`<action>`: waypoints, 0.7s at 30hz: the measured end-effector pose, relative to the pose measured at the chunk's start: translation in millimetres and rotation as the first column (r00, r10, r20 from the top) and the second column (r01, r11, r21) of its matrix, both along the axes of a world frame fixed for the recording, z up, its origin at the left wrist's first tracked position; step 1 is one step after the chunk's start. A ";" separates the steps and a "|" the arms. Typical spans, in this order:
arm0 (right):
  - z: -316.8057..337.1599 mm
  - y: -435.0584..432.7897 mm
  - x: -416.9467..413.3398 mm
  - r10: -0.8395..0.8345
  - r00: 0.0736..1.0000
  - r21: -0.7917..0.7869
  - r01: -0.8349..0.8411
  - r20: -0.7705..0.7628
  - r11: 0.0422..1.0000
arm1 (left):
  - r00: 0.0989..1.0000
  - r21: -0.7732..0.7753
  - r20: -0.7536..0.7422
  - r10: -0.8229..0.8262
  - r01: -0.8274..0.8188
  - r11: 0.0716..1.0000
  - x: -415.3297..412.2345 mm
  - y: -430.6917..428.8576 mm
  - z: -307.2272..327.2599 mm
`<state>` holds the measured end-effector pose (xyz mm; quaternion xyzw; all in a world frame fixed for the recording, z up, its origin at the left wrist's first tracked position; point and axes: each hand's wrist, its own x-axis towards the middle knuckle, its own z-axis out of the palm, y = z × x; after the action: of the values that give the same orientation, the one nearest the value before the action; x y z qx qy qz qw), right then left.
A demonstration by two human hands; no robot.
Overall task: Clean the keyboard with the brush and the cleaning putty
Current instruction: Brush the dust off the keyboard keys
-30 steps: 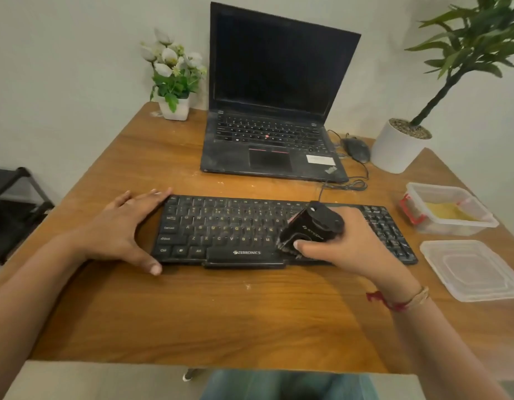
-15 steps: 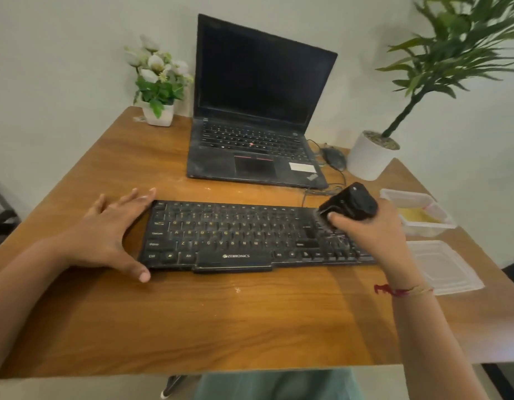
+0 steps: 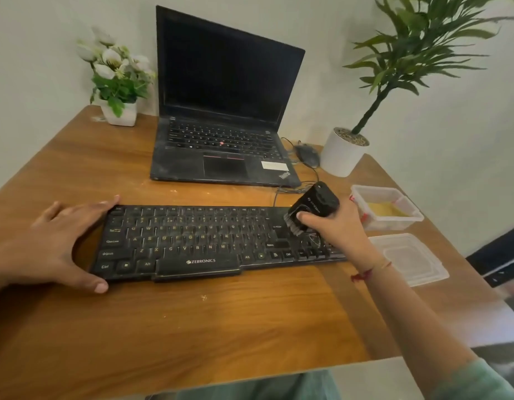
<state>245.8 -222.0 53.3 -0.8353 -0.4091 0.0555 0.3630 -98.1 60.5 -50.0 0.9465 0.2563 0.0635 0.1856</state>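
The black keyboard (image 3: 198,241) lay across mid-frame on the wooden table (image 3: 221,327), its left end braced by the left hand (image 3: 56,243), fingers spread and closed on nothing. At centre right the brush (image 3: 313,209) was gripped by the right hand (image 3: 339,229), bristles set on the keys. Yellow putty (image 3: 387,209) was seen in a clear tub (image 3: 394,223) at right.

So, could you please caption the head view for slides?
Right hand holds a black brush on the Zebronics keyboard; left hand braces its edge.
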 end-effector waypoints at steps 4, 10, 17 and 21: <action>4.6 2.3 -10.8 0.194 0.975 -0.209 -0.212 -0.104 0.954 | 1.000 0.002 0.008 0.004 -0.004 1.000 -1.1 2.5 -3.9; 1.8 19.0 7.9 -0.023 0.994 -0.090 0.013 -0.106 0.996 | 1.000 -0.016 0.014 0.001 -0.001 1.000 0.3 3.1 -2.2; 19.3 -3.5 8.5 0.044 0.920 -0.298 -0.171 -0.391 0.939 | 1.000 0.013 0.013 0.016 -0.016 1.000 1.4 2.1 -0.3; 13.0 14.9 8.2 -0.068 0.947 -0.124 0.030 -0.315 0.992 | 1.000 -0.018 -0.007 0.014 -0.014 1.000 1.2 0.9 2.1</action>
<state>254.0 -207.1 66.3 -0.8452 -0.3201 0.2047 0.3758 -97.0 61.4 -47.9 0.9431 0.2643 0.0592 0.1930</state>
